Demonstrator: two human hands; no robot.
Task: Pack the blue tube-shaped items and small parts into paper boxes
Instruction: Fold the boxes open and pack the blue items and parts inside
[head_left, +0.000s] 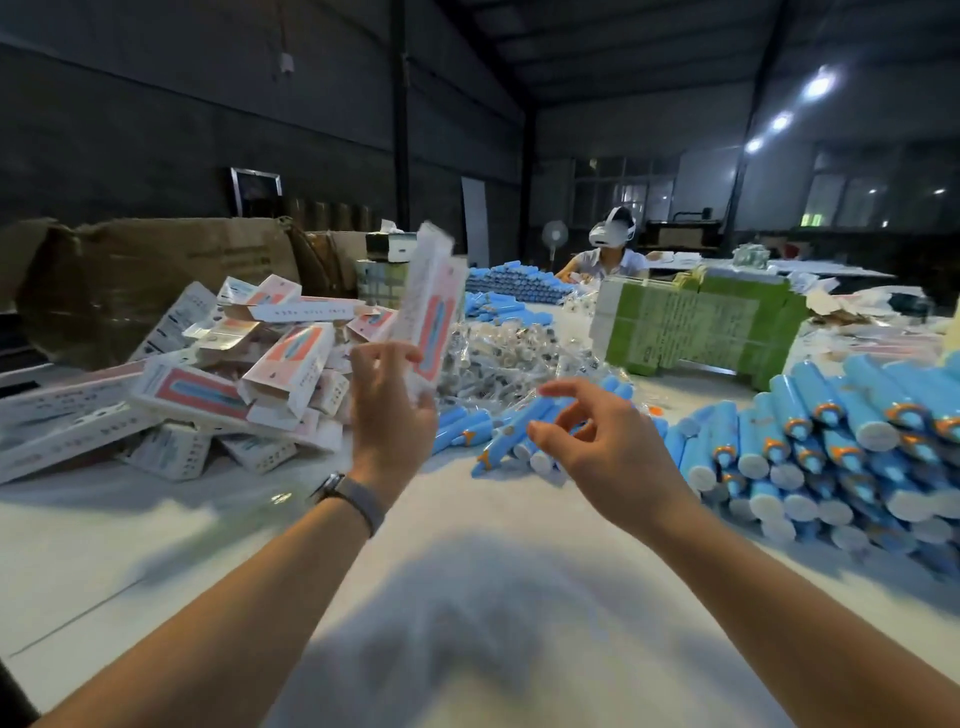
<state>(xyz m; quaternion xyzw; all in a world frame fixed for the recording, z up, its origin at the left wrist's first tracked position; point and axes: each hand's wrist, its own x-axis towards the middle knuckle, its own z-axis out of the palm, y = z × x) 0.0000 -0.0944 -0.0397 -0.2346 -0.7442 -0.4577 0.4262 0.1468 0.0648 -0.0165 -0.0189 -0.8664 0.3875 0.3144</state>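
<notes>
1. Blue tubes (519, 431) lie in a small loose heap on the white surface (156, 545) just beyond my right hand, with a far larger stack of blue tubes (831, 441) piled off to that hand's right, their white caps and orange collars facing me.
2. My left hand (392, 410) is raised above the surface and holds a paper box (431, 306) upright, my fingers curled around its lower end; the box is long and white with a pink panel, and it is blurred.
3. My right hand (597, 441) hovers just to the right of the left one, holding nothing, with thumb and fingers loosely bent and apart.
4. A watch band (353, 499) sits on my left wrist.
5. To the left of my left hand a jumble of paper boxes (218, 384) lies tumbled over itself, some with open end flaps.
6. Beyond both hands is a heap of small parts in clear bags (493, 353), touching the near tubes.
7. Farther out, past my right hand, stands a green block of stacked cartons (696, 327).
8. Brown cardboard cartons (156, 280) stand behind the box pile.
9. Across the surface sits another person (608, 254) wearing a white headset, with more blue tubes (514, 286) stacked nearby.
</notes>
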